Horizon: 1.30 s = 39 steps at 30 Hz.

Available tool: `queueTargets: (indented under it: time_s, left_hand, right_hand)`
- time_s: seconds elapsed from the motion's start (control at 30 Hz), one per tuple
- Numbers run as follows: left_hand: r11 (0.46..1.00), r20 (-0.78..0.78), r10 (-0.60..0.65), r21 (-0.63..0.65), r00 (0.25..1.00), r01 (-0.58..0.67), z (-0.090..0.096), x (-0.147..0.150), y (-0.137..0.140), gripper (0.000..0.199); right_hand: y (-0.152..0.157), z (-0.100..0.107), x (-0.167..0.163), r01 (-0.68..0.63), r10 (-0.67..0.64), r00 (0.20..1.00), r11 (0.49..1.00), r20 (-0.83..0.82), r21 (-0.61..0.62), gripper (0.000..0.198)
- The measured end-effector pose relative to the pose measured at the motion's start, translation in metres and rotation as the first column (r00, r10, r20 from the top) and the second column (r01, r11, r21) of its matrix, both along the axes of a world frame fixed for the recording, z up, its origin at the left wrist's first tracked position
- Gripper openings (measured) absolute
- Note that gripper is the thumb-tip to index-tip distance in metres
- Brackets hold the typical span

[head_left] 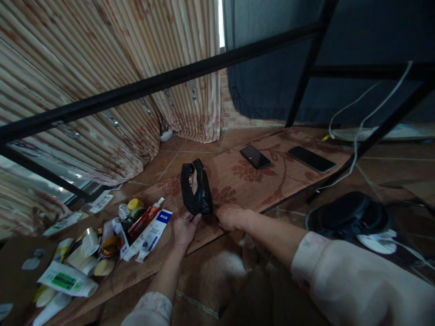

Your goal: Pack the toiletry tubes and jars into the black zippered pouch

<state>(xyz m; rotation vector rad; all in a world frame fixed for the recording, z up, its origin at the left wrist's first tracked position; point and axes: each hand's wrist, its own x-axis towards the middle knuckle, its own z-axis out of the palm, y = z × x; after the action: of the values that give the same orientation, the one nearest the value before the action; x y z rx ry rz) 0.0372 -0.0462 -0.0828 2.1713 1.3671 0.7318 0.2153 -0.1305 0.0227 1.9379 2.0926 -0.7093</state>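
A black zip pouch point(197, 192) stands on the patterned mat with its top gaping, and a few small things I cannot make out show inside. My left hand point(185, 232) pinches the pouch's near end between thumb and fingers. At the near right corner of the pouch, my right hand point(230, 216) is closed with curled fingers against it; its fingertips are partly hidden. To the left lie a white-and-blue tube point(154, 235), a red bottle with a pump top point(142, 222) and a yellow-lidded jar point(135, 203).
More tubes and jars, including a white-and-green tube point(66, 278), pile up beside a cardboard box point(23, 267). Two dark phones, one tablet-like point(255, 156) and one longer phone point(311, 158), lie on the mat point(234, 176). A black metal frame point(176, 77) crosses above; a black bag point(350, 213) sits right.
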Motion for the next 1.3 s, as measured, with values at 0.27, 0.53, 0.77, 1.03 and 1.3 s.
queueTargets:
  time_s: [0.27,0.53,0.77,1.03,1.3]
  left_hand:
    - [1.0,-0.01,-0.008,0.009,1.0,0.008,0.0048,0.0021,-0.0018,0.023]
    - [1.0,-0.034,-0.001,0.028,0.999,0.002,0.0003,0.0002,0.0011,0.025]
    - [1.0,-0.056,-0.005,0.012,0.998,0.005,-0.0011,0.0004,0.0013,0.024]
    - [1.0,-0.082,0.01,-0.003,0.997,-0.01,0.0,0.0015,0.0014,0.023]
    - [1.0,-0.086,0.018,-0.013,0.996,-0.019,0.0002,0.0014,0.0007,0.023]
  right_hand:
    - [-0.0002,0.0015,0.0,-0.006,0.006,1.0,1.0,0.002,-0.003,0.039]
    - [-0.0011,-0.0007,-0.0007,-0.024,0.024,1.0,1.0,0.005,0.02,0.038]
    - [-0.0004,-0.0016,-0.0015,-0.021,0.021,1.0,1.0,0.016,0.014,0.038]
    - [-0.0009,-0.0035,-0.0013,-0.024,0.023,1.0,0.999,0.012,0.032,0.036]
    - [-0.0019,-0.0002,-0.0014,0.021,-0.02,1.0,0.995,-0.018,0.093,0.044]
